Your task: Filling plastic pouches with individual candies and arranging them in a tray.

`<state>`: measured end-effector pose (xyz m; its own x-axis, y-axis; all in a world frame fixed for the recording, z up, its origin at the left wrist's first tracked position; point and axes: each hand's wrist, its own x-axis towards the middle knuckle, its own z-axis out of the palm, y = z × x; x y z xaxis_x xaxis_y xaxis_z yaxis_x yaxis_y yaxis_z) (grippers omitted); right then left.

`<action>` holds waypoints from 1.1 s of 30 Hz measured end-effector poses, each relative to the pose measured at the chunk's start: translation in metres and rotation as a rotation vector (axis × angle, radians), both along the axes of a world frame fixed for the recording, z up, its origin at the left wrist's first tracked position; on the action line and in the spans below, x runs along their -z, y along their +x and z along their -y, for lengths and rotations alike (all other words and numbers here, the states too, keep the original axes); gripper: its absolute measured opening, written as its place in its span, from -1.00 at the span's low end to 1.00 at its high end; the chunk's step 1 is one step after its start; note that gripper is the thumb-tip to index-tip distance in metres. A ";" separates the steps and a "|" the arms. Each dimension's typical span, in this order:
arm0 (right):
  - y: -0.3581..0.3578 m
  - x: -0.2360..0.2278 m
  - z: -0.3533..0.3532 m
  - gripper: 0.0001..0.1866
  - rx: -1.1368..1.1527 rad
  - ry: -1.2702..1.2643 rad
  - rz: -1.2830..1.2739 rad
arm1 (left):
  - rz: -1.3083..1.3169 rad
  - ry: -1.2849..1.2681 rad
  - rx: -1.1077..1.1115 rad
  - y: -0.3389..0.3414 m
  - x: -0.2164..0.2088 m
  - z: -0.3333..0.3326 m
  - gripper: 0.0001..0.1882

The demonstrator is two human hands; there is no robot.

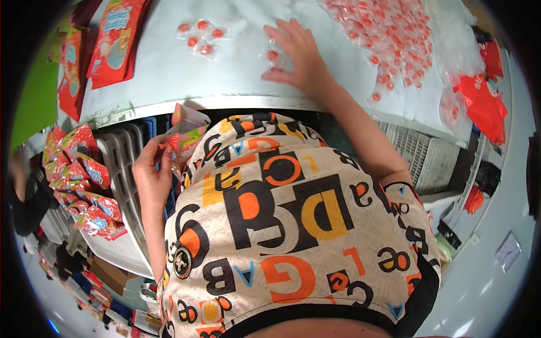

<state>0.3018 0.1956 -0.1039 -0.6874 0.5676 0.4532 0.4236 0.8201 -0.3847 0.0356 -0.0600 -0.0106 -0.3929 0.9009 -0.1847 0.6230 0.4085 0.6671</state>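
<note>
My left hand is closed on a red and green printed pouch, held low beside my body below the table edge. Its contents are hidden. Over the table, my right hand is open, its fingers spread around a few small clear packets with red pieces inside; the fingers partly cover them. Left of it lies a small cluster of similar packets. A large heap of them spreads across the right part of the pale table.
Red printed pouches lie at the table's left end. A white crate bears several filled red pouches at my left. Clear plastic and a red bag sit at the right. Another person is at far left.
</note>
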 end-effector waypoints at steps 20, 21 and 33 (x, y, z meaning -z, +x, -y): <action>0.008 0.014 0.002 -0.62 0.006 -0.501 -0.377 | 0.021 0.047 0.010 -0.006 0.009 0.006 -0.76; 0.009 0.014 0.004 -0.60 -0.017 -0.456 -0.335 | 0.022 0.037 0.007 -0.006 0.009 0.005 -0.76; -0.061 0.015 0.016 0.07 -0.034 -0.078 -0.037 | 0.009 0.047 0.023 0.004 0.004 0.005 -0.76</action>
